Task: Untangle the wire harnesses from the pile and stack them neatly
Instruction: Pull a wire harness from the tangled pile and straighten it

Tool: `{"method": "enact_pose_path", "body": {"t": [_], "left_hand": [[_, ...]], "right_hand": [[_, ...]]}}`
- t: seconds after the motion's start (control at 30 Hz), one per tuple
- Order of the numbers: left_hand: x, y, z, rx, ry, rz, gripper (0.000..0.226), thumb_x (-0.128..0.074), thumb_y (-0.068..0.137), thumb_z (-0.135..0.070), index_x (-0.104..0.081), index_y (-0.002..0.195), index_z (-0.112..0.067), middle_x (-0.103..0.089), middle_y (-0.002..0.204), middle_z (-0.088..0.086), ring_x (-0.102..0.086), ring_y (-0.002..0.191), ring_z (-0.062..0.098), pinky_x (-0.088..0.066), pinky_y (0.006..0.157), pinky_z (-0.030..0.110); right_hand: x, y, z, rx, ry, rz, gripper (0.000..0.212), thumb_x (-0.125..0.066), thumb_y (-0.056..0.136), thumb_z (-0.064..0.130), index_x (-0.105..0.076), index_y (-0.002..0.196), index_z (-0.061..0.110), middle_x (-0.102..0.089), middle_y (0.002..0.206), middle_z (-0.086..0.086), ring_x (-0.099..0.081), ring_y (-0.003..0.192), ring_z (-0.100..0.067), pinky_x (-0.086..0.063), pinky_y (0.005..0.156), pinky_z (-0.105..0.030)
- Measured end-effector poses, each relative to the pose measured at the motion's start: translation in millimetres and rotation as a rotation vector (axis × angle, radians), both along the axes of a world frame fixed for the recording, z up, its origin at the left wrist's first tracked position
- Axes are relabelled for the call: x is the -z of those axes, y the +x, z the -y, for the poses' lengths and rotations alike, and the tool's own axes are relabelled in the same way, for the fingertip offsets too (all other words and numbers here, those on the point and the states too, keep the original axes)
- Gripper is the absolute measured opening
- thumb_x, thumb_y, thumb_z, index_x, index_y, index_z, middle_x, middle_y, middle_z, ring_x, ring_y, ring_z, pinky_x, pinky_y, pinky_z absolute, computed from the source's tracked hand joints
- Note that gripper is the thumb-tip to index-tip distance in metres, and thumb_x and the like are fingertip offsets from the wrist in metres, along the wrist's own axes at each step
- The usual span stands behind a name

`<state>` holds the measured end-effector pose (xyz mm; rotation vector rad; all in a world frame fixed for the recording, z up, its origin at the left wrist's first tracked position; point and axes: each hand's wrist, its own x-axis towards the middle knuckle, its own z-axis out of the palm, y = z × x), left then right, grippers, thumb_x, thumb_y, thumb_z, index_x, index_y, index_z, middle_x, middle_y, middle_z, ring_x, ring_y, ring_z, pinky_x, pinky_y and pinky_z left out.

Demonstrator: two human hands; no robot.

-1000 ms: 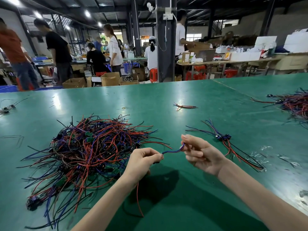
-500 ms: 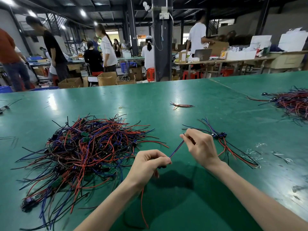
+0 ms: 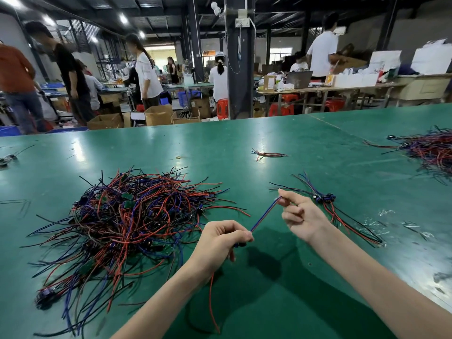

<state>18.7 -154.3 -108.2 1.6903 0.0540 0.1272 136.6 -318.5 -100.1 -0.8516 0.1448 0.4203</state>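
Observation:
A big tangled pile of red, blue and black wire harnesses (image 3: 132,216) lies on the green table (image 3: 305,162) to the left. One wire harness (image 3: 265,214) runs taut between my hands above the table. My left hand (image 3: 220,238) grips its lower end in a fist, and a red wire hangs down from that fist. My right hand (image 3: 302,216) pinches the upper end between thumb and forefinger. Just behind my right hand lies a small stack of sorted harnesses (image 3: 327,204), with black connectors together.
A second wire pile (image 3: 430,150) sits at the far right edge. A small loose bundle (image 3: 267,154) and a rubber band (image 3: 179,157) lie mid-table. Bits of clear plastic (image 3: 381,221) are scattered on the right. Several people and cardboard boxes stand beyond the table's far edge.
My hands have drawn apart, and the blue and red wires between them have gone from slack and curved to straight. My right hand has risen a little toward the sorted stack.

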Motion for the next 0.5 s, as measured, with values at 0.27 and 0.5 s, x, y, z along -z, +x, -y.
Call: {"method": "enact_pose_path", "body": {"t": [0.27,0.5], "left_hand": [[2.3,3.4,0.0,-0.003,0.015,-0.007,0.026,-0.066,0.081,-0.005,-0.071,0.058,-0.017,-0.062,0.059,-0.001,-0.050,0.053,0.005,-0.037,0.041,0.020],[1.7,4.0,-7.1,-0.049,0.017,-0.013,0.025,-0.065,0.081,-0.002,-0.071,0.060,-0.014,-0.061,0.058,-0.002,-0.049,0.048,0.002,-0.037,0.040,0.019]], "right_hand": [[-0.1,-1.0,-0.1,-0.052,0.021,-0.055,0.026,-0.051,0.094,0.008,-0.044,0.069,0.008,-0.056,0.047,-0.002,-0.027,0.021,-0.003,-0.017,0.024,-0.012],[-3.7,-5.5,-1.6,-0.141,0.097,-0.040,0.025,-0.055,0.088,0.015,-0.042,0.068,0.010,-0.055,0.050,-0.001,-0.026,0.021,-0.004,-0.017,0.024,-0.012]]}}
